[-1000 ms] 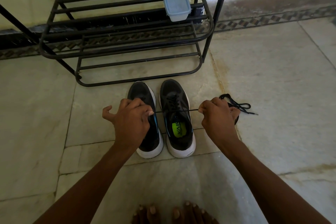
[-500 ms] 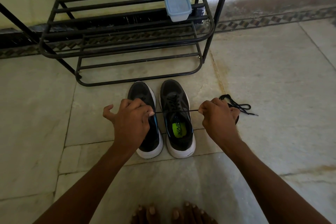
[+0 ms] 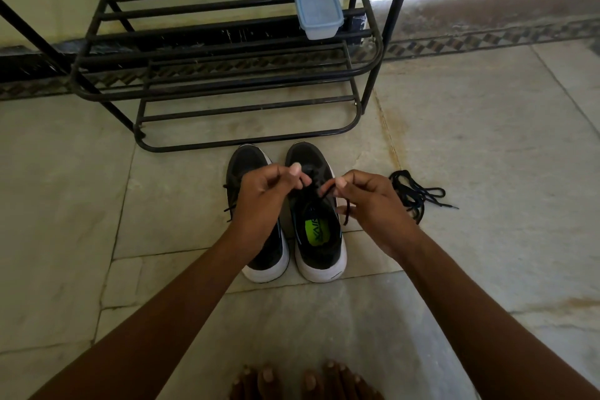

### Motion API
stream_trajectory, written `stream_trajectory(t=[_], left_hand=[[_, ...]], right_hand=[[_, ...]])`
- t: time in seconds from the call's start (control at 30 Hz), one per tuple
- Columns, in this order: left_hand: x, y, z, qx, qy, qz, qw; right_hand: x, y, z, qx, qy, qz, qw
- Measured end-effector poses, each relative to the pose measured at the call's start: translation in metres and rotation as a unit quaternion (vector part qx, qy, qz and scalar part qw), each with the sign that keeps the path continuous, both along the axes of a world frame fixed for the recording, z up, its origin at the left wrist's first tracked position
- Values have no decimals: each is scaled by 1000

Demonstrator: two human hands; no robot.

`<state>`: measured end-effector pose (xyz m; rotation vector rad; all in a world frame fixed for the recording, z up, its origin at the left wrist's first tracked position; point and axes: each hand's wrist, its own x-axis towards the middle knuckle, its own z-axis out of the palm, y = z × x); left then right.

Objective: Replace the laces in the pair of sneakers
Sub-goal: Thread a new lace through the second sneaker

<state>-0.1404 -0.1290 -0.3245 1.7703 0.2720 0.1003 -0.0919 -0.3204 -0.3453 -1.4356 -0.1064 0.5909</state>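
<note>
Two black sneakers (image 3: 316,211) side by side just in front of the shoe rack (image 3: 227,52). Above them, left hand (image 3: 263,201) and right hand (image 3: 370,204) each pinching an end of the black lace (image 3: 346,214). Loose lace bundle (image 3: 415,195) farther right of the rack's corner.

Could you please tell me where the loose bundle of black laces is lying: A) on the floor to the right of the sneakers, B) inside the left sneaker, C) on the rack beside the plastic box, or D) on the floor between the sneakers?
A: the loose laces lie on the floor, right of the sneakers.
</note>
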Motion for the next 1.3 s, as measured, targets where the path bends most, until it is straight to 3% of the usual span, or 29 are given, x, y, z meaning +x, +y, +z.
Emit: stream_trajectory(t=[0.07, 0.13, 0.27, 0.4, 0.5, 0.7, 0.97, 1.07, 1.2, 1.3], left_hand=[[2, -1, -1, 6, -18, -13, 1000], [2, 2, -8, 68, -74, -46, 994], [0, 5, -18, 192, -145, -104, 965], [-2, 2, -18, 245, -190, -158, 937], [-3, -1, -17, 263, -178, -133, 939], [0, -8, -14, 205, -80, -72, 973], [-2, -11, -15, 234, -91, -47, 967], [-2, -11, -14, 230, -103, -43, 967], [1, -1, -12, 297, -115, -38, 947], [1, 15, -11, 360, -94, -67, 926]], right_hand=[[0, 5, -2, 14, 29, -17, 999], [1, 8, -6, 8, 32, -22, 999], [7, 10, -11, -50, -38, -26, 998], [8, 16, -12, -112, -120, 11, 986], [5, 19, -17, -121, -150, -6, 981], [-2, 18, -16, -153, -210, -34, 965], [-7, 12, -15, -120, -217, -20, 969], [-8, 12, -18, -164, -244, -34, 955], [-6, 9, -20, -237, -337, -69, 909], [3, -3, -15, -261, -305, -32, 915]])
